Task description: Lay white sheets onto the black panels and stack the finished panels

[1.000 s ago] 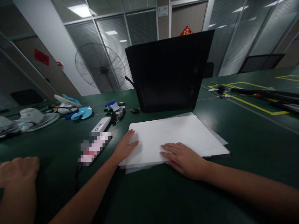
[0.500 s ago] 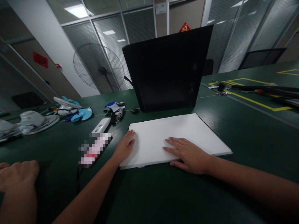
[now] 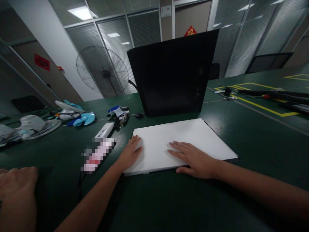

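On the green table [image 3: 154, 206] lies white paper [image 3: 156, 141]; glass partitions [image 3: 236, 42] stand behind.

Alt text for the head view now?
A person's left hand rests on the left edge of white paper on a green table, the right hand on the paper's near side. A black panel stands behind; a blue fan blade and another person's hand are at left.
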`<state>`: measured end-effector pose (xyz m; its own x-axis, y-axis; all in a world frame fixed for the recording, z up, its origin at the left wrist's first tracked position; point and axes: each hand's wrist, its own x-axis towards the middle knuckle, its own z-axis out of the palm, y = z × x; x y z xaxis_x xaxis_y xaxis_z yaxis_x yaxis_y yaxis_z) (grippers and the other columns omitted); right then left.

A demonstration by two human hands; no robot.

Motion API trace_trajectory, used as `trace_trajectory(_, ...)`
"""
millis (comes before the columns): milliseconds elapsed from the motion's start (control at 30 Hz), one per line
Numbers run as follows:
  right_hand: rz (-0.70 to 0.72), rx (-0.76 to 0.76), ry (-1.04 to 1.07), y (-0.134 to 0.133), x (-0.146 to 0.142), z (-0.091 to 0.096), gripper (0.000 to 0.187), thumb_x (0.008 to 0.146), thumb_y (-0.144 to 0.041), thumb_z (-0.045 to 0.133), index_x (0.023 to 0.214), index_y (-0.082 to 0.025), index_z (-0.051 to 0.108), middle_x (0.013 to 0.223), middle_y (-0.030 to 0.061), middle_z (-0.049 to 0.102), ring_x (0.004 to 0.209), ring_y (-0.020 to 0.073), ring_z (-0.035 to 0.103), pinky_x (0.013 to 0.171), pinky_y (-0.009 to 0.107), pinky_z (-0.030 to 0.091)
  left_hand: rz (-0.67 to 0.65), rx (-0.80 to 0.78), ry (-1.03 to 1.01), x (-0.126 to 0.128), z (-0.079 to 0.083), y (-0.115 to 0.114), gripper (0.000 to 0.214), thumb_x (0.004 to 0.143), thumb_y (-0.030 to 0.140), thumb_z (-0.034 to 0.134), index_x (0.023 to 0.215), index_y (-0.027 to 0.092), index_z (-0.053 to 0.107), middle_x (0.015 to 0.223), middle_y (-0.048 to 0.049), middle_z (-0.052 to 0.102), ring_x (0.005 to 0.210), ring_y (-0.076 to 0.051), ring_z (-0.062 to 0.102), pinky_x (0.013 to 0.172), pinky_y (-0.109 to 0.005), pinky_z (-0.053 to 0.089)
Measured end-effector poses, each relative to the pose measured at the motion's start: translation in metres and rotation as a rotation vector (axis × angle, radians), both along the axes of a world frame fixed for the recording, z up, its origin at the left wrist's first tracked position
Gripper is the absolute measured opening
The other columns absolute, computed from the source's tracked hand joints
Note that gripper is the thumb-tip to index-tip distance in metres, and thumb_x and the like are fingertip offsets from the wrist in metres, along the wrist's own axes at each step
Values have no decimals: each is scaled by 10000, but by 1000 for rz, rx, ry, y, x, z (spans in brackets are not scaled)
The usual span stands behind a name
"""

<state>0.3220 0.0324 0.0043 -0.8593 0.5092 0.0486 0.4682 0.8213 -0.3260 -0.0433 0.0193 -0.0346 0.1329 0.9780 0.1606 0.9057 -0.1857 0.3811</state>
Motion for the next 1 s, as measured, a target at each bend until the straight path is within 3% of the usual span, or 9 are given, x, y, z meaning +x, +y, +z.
trace_trajectory(167,41,234,89,-1,-1,1,635,927,-588,602,1475,-273,542,1583,122,402,1446,333,389,1160,580,341,-36,16,21,-3,-4,1,547,1002,387,417,1498,156,445,1654,-145,303,1557,-290,192,1250,-549,213)
trace_trajectory(267,188,499,205,-3,-1,-2,404,970,-415,599,1296,-189,673,1320,133,651,1233,292,598,1005,508,501,-30,9,16,-2,-4,1,550,1009,401,397,1494,146,450,1652,-155,303,1556,-293,196,1250,-554,214)
trace_trajectory(333,316,675,295,-6,-2,-4,280,972,-279,594,1186,-138,706,1104,115,730,1067,253,675,877,432,561,-9,-1,4,0,-1,1,561,999,414,411,1481,132,470,1642,-163,323,1551,-295,217,1252,-539,219)
trace_trajectory(400,419,793,341,-8,-2,-5,242,952,-172,583,1145,-90,704,1002,115,741,954,230,703,752,369,581,25,-10,-20,3,7,0,582,985,443,435,1470,126,491,1629,-162,352,1538,-294,262,1251,-505,239)
trace_trajectory(533,481,876,350,-11,0,4,279,933,-127,550,1145,-11,689,1041,173,737,920,247,720,607,329,586,62,77,-43,8,39,-12,611,998,536,406,1481,176,503,1581,-111,454,1467,-297,417,1232,-511,284)
trace_trajectory(667,483,919,360,-8,8,19,289,931,-116,536,1154,-20,693,1104,189,731,1000,261,718,622,322,611,-104,111,-115,3,70,-30,550,1000,566,368,1254,223,716,1300,-68,713,1229,-296,647,1092,-472,470)
trace_trajectory(800,471,980,393,-3,20,29,313,933,-128,544,1204,-53,682,1154,178,721,1055,263,710,655,323,628,-206,62,-271,-12,77,-34,526,980,499,357,1049,221,799,1122,-64,781,1078,-280,718,996,-442,537)
trace_trajectory(900,422,1009,359,1,30,34,336,946,-153,553,1255,-80,665,1232,168,693,1102,251,694,722,327,637,-234,-17,-290,-20,76,-30,397,869,351,471,1082,252,792,1199,-31,760,1161,-278,688,1064,-454,506)
trace_trajectory(1000,361,1027,369,5,41,40,368,945,-155,586,1304,-98,639,1285,156,669,1156,236,670,802,330,637,-240,-22,-227,-22,78,-26,468,766,209,490,1142,263,764,1303,2,712,1268,-260,631,1165,-483,421)
